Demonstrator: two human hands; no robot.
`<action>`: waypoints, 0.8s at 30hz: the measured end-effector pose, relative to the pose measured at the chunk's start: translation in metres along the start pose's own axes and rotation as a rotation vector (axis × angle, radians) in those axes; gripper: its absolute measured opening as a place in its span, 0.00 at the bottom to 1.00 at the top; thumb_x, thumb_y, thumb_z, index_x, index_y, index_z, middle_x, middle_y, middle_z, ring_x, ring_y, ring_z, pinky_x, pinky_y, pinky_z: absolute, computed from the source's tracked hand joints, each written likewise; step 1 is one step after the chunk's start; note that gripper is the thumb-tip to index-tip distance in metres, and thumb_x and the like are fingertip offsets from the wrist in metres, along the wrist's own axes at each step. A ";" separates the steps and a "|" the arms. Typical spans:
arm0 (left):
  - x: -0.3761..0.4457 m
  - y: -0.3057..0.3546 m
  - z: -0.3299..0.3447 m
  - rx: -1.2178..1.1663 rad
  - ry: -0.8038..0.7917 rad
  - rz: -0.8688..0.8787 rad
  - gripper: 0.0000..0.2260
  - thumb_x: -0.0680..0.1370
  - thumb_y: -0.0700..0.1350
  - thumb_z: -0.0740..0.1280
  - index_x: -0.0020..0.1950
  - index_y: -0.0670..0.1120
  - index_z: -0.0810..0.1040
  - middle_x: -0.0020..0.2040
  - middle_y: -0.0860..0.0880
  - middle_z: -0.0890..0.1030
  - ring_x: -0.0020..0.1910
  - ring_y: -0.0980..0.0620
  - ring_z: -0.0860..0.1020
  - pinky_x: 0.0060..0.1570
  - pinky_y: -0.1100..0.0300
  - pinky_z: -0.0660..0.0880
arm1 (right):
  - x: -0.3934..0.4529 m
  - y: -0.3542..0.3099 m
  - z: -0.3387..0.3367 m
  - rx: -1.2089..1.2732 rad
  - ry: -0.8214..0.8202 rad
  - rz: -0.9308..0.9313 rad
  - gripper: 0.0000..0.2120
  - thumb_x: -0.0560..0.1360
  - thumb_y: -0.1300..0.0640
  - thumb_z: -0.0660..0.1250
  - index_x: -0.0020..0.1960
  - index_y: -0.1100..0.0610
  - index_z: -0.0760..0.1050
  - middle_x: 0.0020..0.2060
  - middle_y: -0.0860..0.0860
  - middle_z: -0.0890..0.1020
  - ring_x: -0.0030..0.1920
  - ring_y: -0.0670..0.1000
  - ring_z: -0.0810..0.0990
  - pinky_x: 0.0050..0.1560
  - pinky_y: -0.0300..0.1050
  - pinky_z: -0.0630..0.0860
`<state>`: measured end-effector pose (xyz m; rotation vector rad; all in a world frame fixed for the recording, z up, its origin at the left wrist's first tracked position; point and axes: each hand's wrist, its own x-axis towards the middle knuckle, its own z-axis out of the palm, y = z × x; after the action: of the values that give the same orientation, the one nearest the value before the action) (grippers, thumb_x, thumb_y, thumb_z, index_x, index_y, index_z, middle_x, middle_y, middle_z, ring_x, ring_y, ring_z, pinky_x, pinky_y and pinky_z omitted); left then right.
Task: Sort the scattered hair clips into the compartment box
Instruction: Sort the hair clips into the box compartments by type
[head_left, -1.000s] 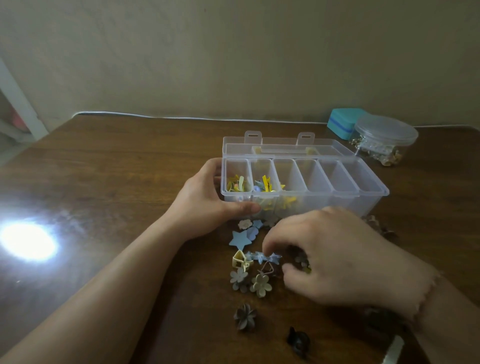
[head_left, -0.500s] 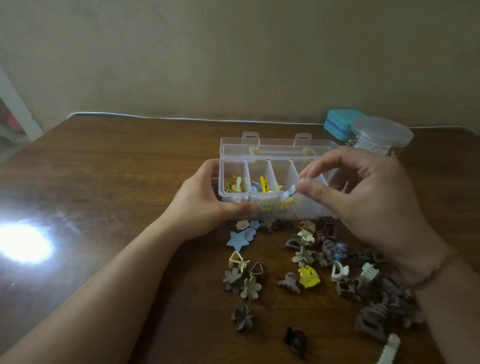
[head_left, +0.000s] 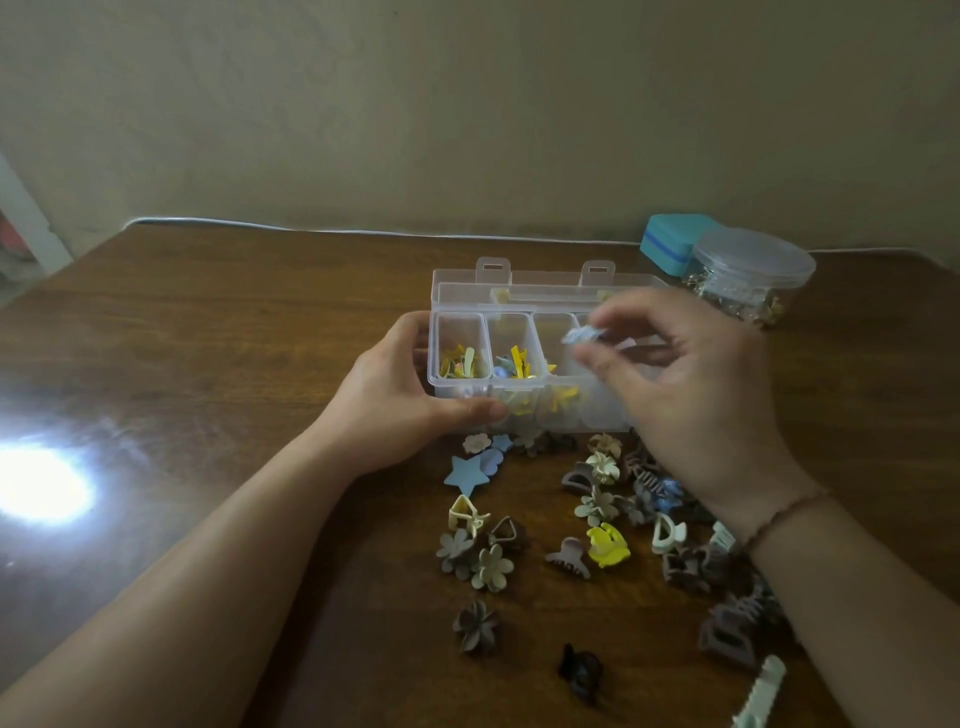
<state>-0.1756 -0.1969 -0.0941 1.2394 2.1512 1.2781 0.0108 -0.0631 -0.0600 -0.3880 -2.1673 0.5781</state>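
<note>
Since half a second ago, right hand (head_left: 691, 395) rose slightly; thumb and forefinger pinch blue clip (head_left: 581, 335) over compartment box (head_left: 460, 325). Left hand (head_left: 400, 400) grips box's end. Clip: light, stiff, slippery (pinch its sides).

My brown wooden table (head_left: 208, 364) carries a clear compartment box (head_left: 519, 410), scattered hair clips (head_left: 602, 519), a lidded jar (head_left: 748, 275) and a teal case (head_left: 667, 244).
</note>
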 end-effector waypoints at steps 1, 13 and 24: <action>0.000 0.000 0.000 -0.001 -0.003 -0.002 0.40 0.63 0.57 0.80 0.72 0.56 0.65 0.57 0.64 0.76 0.57 0.63 0.76 0.51 0.67 0.75 | -0.002 0.002 0.002 -0.092 -0.093 -0.015 0.11 0.72 0.51 0.71 0.52 0.54 0.80 0.43 0.47 0.83 0.44 0.44 0.81 0.44 0.48 0.82; -0.001 0.001 0.000 0.002 -0.002 0.001 0.43 0.61 0.60 0.78 0.73 0.55 0.65 0.62 0.60 0.76 0.59 0.60 0.76 0.54 0.64 0.76 | -0.016 -0.024 -0.051 -0.320 -0.855 -0.263 0.12 0.67 0.33 0.66 0.46 0.37 0.74 0.45 0.34 0.72 0.50 0.40 0.72 0.43 0.39 0.73; -0.002 0.002 -0.001 -0.001 -0.002 -0.010 0.44 0.61 0.60 0.78 0.74 0.55 0.65 0.64 0.58 0.77 0.61 0.58 0.77 0.59 0.56 0.77 | -0.016 -0.012 -0.040 -0.400 -0.912 -0.319 0.15 0.72 0.32 0.59 0.50 0.37 0.78 0.46 0.34 0.72 0.52 0.37 0.68 0.46 0.37 0.70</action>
<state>-0.1736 -0.1988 -0.0922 1.2283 2.1526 1.2729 0.0508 -0.0698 -0.0424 0.0566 -3.1545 0.1211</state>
